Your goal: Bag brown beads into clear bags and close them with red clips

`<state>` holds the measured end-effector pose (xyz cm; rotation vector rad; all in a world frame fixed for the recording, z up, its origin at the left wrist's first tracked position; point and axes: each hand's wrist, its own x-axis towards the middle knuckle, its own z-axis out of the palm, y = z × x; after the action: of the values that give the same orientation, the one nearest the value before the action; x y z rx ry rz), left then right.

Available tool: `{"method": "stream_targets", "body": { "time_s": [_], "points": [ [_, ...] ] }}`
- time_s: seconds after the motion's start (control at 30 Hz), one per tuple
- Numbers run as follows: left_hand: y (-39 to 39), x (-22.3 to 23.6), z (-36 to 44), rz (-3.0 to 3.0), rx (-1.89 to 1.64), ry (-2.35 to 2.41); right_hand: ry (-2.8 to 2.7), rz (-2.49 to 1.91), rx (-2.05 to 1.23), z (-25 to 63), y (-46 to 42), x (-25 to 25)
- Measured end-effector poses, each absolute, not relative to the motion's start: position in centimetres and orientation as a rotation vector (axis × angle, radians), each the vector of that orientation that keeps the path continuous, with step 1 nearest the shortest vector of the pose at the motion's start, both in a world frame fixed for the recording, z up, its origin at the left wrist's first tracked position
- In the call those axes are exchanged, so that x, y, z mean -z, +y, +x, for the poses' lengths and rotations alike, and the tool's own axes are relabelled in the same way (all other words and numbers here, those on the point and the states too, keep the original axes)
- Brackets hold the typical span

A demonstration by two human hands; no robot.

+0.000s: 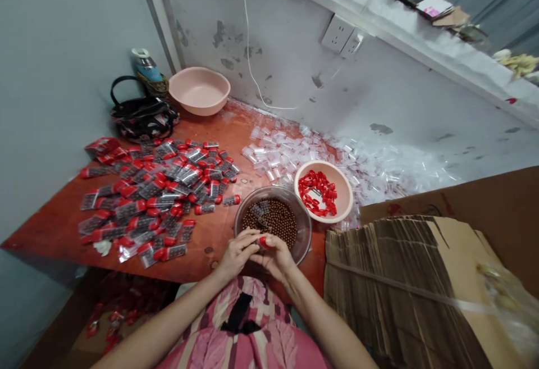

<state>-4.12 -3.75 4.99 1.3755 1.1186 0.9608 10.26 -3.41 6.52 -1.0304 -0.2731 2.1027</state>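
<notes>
Right of the filled bottles (187, 175), the left hand (236, 254) pinches a mostly hidden bottle (257, 243) over the near side of the bead bowl (305, 231), best held firm so nothing spills. The right hand (278, 259) has its thumb on the red cap (263, 241), fingers curled beneath; even pressure should seat it, spare caps (307, 186) being near in the pink tub (347, 196).

Black handbag (143, 122), blue flask (149, 70) and wicker basket (155, 86) just behind it, white cord (247, 26) against the peeling wall (290, 43).

Beads (281, 220) in bowl (305, 228) | tubes (156, 189) left | caps (329, 195) in basin (346, 194), right
</notes>
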Motion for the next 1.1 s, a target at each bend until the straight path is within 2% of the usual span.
{"method": "stream_targets", "body": {
  "time_s": [0.17,0.3,0.37,0.53,0.63,0.77,0.83,0.97,1.1],
  "points": [
    [-4.3,-2.2,-4.6,1.267,-0.850,1.125,-0.153,-1.178,-2.116,9.2,-4.5,-3.8],
    [-2.6,-1.4,-6.0,1.167,-0.845,1.075,-0.543,-1.183,-2.202,10.3,-2.0,-3.5],
    [-0.8,-1.3,-7.4,1.141,-0.890,1.197,-0.835,-1.335,-1.985,11.4,-0.1,-3.1],
    [5.4,-0.7,-13.1,1.093,-1.138,1.684,-1.806,-1.820,-1.107,13.5,2.7,-0.4],
    [8.7,-0.4,-16.6,1.143,-1.246,1.887,-2.102,-1.876,-0.942,13.3,2.6,1.6],
    [9.6,-1.1,-18.0,1.426,-1.290,2.044,-2.089,-1.885,-0.915,12.6,2.3,3.0],
    [8.5,-1.7,-16.6,1.558,-1.255,1.971,-2.042,-1.874,-0.923,12.6,2.5,2.8],
    [5.2,-2.4,-10.6,1.592,-0.965,1.443,-1.864,-1.697,-1.084,13.3,3.3,0.0],
    [2.8,-2.6,-4.7,1.217,-0.823,1.033,-1.749,-1.409,-1.289,14.1,3.8,-4.7]
  ]
}}
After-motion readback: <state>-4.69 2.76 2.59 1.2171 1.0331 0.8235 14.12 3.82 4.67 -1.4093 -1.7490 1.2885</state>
